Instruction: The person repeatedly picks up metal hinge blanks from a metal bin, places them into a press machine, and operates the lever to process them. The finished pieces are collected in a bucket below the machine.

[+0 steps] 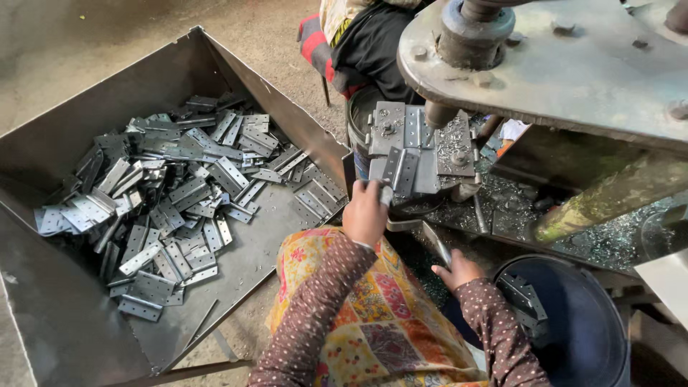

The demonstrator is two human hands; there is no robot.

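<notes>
Steel hinge plate (388,195), stiff, thin, likely sharp-edged (take by its flat edges), pinched in left hand (365,213); right hand (456,271) closed on lever (435,244).

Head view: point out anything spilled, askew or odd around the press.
Metal shavings lie scattered over the machine bed beside the jig. In the bin, the hinge plates lie in a loose heap at all angles. Nothing looks broken.

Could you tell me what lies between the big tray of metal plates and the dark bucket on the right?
In the head view, the person's patterned lap and both hands, left and right.
</notes>
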